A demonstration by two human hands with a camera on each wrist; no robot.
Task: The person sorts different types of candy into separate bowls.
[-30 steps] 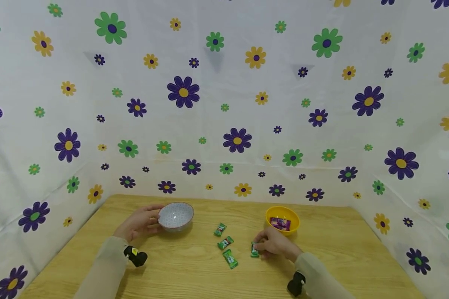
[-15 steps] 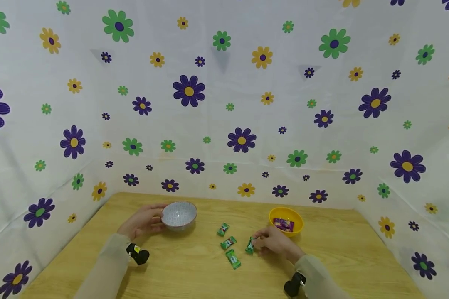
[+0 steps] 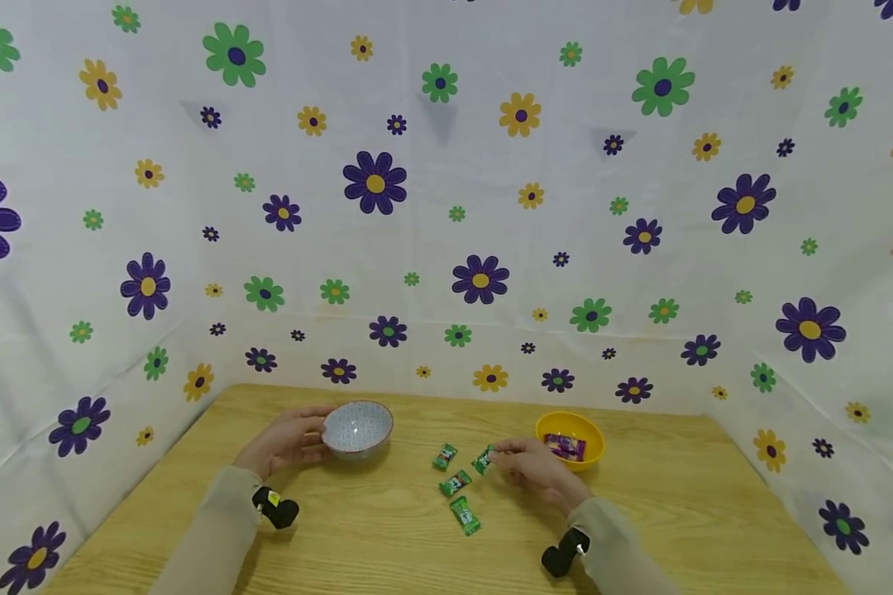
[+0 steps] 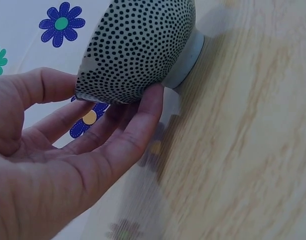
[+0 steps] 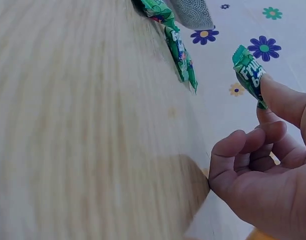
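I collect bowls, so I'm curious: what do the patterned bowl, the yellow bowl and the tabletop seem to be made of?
Patterned bowl: probably glazed ceramic, glossy; a bright glint shows inside it. Yellow bowl: likely smooth plastic, judging by its solid, even color. Tabletop: wood or wood-look laminate, since grain lines show; faint reflections suggest a slight sheen.

Soft even light, wrist views dimmer; glint inside the pale bowl [image 3: 359,423], faint shadows on the table [image 3: 379,533]
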